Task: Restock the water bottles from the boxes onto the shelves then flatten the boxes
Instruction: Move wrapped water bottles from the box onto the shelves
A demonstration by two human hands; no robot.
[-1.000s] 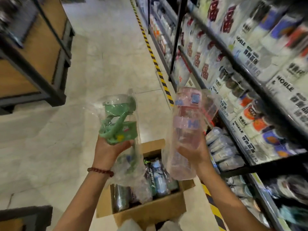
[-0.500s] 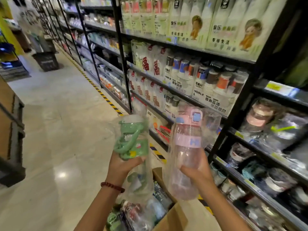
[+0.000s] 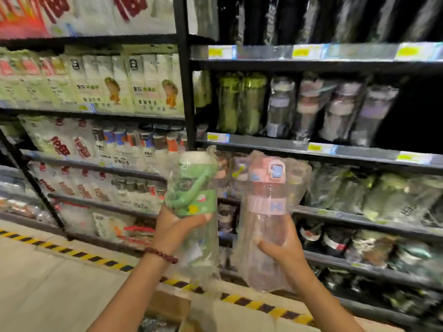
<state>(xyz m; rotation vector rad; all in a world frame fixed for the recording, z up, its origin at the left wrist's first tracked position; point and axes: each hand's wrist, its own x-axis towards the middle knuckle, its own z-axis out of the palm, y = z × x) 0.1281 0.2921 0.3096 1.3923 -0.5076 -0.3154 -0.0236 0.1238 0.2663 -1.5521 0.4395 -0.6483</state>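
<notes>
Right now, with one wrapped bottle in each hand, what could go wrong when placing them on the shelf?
1. The loose plastic bag around the pink bottle may slip in the right hand.
2. The left hand grips the green bottle, so neither hand is free to move the bottles already on the shelf; one could tip.

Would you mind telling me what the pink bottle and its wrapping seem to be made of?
The pink bottle looks like clear tinted plastic with a glossy finish: the shelf shows through it. Its wrapping seems a thin clear plastic film bag, judging by the crinkles and glare.
</notes>
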